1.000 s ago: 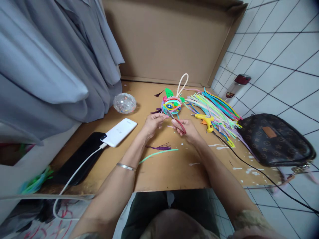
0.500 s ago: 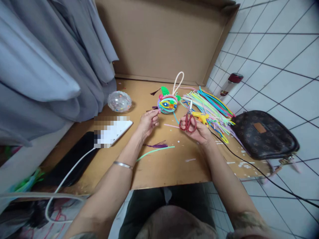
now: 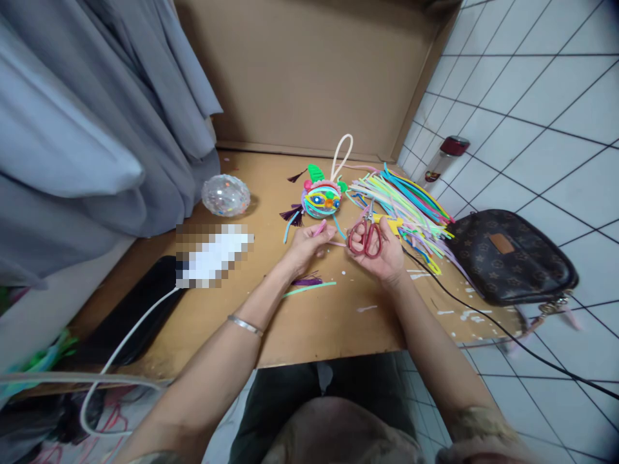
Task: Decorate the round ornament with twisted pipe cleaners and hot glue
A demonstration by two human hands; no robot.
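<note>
My left hand (image 3: 309, 246) is closed on a small pink piece (image 3: 320, 227), held between thumb and fingers in front of the decorated ball. In my right hand (image 3: 380, 254) are red-handled scissors (image 3: 366, 240), their blades pointing up and away from me. The colourful ball (image 3: 322, 201), with eyes, green ears and a white loop (image 3: 342, 156), rests on the table and touches neither hand. A yellow tool (image 3: 388, 223) lies just behind my right hand. Below my left hand are a purple tassel (image 3: 307, 281) and a pale green strip (image 3: 312, 288).
Many coloured strips (image 3: 406, 203) lie right of the ball. A dark patterned bag (image 3: 515, 258) sits at the right edge, with a black cable (image 3: 476, 309) nearby. On the left are a clear ball (image 3: 225, 195), a white device (image 3: 215, 256) and a grey curtain (image 3: 120, 116).
My left hand has moved from beside the decorated ball down and right, towards the scissors, and now holds a pink piece. Dark tassels and a blue strip show left of the ball.
</note>
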